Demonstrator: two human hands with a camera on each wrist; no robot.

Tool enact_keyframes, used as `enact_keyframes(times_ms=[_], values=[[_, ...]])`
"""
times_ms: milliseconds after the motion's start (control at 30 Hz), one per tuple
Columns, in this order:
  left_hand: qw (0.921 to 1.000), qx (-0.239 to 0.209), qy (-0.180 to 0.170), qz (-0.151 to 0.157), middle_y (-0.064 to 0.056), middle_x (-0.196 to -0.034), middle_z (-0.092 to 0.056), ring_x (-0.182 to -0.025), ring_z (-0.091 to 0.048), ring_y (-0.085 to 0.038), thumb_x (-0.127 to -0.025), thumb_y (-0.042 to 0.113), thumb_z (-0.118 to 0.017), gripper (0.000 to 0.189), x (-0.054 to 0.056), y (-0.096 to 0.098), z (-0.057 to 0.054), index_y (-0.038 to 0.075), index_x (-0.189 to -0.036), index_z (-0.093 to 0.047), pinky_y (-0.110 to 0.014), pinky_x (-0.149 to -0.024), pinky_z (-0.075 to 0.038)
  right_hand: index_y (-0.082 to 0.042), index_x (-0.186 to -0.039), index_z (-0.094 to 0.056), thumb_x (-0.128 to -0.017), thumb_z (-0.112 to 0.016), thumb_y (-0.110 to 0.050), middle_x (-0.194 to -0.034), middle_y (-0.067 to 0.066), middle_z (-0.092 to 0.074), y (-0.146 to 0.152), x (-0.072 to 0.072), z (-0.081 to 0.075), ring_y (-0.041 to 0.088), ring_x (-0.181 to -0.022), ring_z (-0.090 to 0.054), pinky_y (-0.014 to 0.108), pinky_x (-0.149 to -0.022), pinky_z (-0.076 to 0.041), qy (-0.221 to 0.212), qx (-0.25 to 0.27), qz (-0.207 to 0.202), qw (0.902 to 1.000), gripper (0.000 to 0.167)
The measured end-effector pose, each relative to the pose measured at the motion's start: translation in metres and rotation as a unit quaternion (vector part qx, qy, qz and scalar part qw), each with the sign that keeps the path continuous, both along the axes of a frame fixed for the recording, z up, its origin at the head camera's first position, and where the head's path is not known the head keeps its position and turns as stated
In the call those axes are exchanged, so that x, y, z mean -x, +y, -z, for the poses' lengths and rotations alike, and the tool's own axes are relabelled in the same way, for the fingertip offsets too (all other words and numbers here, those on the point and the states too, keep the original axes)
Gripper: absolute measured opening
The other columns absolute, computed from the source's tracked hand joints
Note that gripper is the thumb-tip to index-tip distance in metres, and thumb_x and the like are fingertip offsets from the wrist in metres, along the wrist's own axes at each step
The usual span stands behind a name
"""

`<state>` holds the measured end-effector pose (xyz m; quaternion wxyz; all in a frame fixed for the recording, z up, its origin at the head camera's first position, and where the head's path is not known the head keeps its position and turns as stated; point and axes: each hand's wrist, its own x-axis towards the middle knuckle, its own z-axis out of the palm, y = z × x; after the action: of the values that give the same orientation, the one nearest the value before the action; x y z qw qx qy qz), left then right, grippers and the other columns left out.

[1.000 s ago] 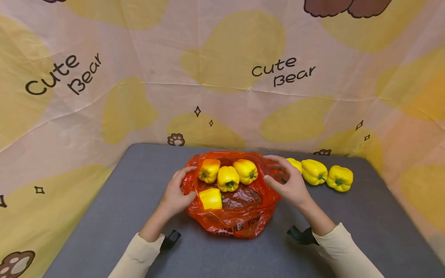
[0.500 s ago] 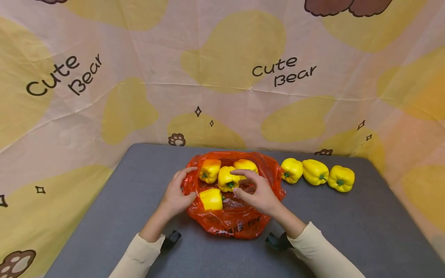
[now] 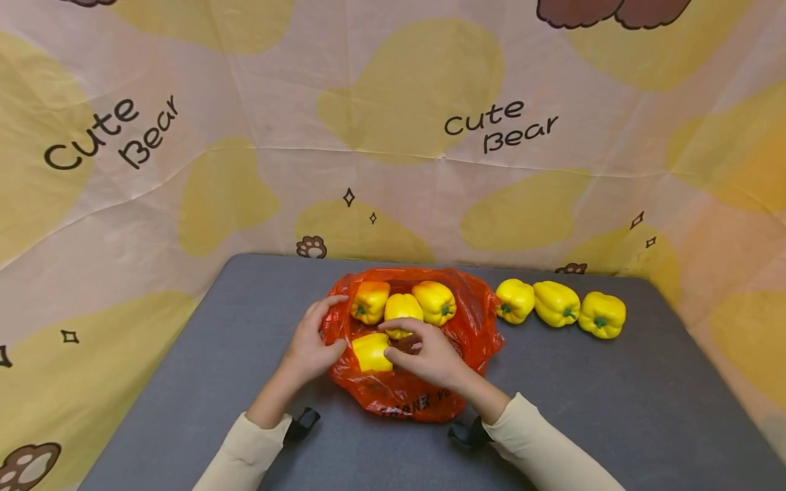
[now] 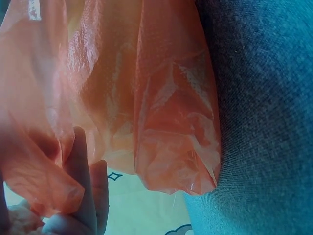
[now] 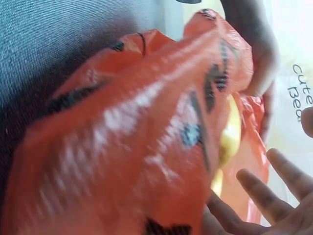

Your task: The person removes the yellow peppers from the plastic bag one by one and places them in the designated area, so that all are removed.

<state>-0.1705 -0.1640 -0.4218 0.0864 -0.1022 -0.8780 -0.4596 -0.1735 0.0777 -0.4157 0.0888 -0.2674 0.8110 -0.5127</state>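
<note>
A red plastic bag (image 3: pixel 367 390) lies on its base with its mouth spread, several yellow bell peppers inside. My left hand (image 3: pixel 309 346) holds the bag's left rim; in the left wrist view the red film drapes over its fingers (image 4: pixel 78 169). Over the mouth, my right hand (image 3: pixel 433 357) reaches in from the right with nothing in its grasp. Its thumb tip is right at the front-left bell pepper (image 3: pixel 370 352), and its forefinger overlaps the middle bell pepper (image 3: pixel 402 308). In the right wrist view its fingers (image 5: pixel 264 196) are spread beside the bag.
Three more yellow bell peppers, the nearest (image 3: pixel 515 301) close to the bag's right side, sit in a row at the back right. A grey table (image 3: pixel 245 307) carries everything. Behind it hangs a patterned cloth (image 3: pixel 393 102).
My right hand has left the bag's right rim and moved leftward over the mouth to the front-left bell pepper. The left hand has stayed in place.
</note>
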Motion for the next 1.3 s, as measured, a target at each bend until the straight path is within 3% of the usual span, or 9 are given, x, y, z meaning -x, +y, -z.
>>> enact_keyframes(times_ms=[167, 467, 900, 1300], values=[[1.0000, -0.003, -0.007, -0.002, -0.011, -0.131, -0.050, -0.116, -0.051, -0.031, -0.072, 0.003, -0.069, 0.067, 0.000, -0.001, 0.000, 0.023, -0.133, -0.051, -0.049, -0.095, -0.046, -0.020, -0.125, -0.063, -0.086, -0.069, -0.030, -0.126, 0.000, -0.063, -0.006, 0.001, 0.006, 0.024, -0.101, -0.066, 0.041, -0.084, -0.055, 0.002, -0.028, 0.013, 0.9995, 0.040], [1.0000, -0.006, 0.003, 0.006, -0.013, -0.131, -0.050, -0.118, -0.051, -0.032, -0.072, 0.001, -0.069, 0.067, 0.001, 0.000, 0.002, 0.021, -0.133, -0.051, -0.050, -0.095, -0.046, -0.021, -0.124, -0.063, -0.084, -0.071, -0.029, -0.123, -0.003, -0.064, -0.012, 0.005, 0.014, 0.021, -0.112, -0.059, 0.046, -0.092, -0.049, 0.017, -0.063, 0.020, 0.9977, 0.042], [0.9999, -0.009, -0.004, 0.006, -0.012, -0.131, -0.050, -0.119, -0.051, -0.031, -0.073, 0.002, -0.069, 0.066, 0.000, -0.001, 0.002, 0.023, -0.132, -0.051, -0.049, -0.095, -0.046, -0.020, -0.129, -0.059, -0.083, -0.071, -0.033, -0.126, -0.006, -0.061, -0.017, 0.009, 0.016, 0.011, -0.109, -0.057, 0.039, -0.095, -0.047, 0.036, -0.111, -0.001, 0.9931, 0.050], [1.0000, -0.007, -0.004, 0.003, -0.013, -0.130, -0.051, -0.117, -0.052, -0.032, -0.072, -0.001, -0.068, 0.067, 0.001, -0.001, 0.003, 0.022, -0.133, -0.052, -0.050, -0.095, -0.045, -0.022, -0.126, -0.061, -0.081, -0.074, -0.033, -0.123, -0.007, -0.062, -0.017, 0.010, 0.019, 0.011, -0.105, -0.057, 0.040, -0.093, -0.048, 0.015, -0.089, 0.000, 0.9959, 0.047]])
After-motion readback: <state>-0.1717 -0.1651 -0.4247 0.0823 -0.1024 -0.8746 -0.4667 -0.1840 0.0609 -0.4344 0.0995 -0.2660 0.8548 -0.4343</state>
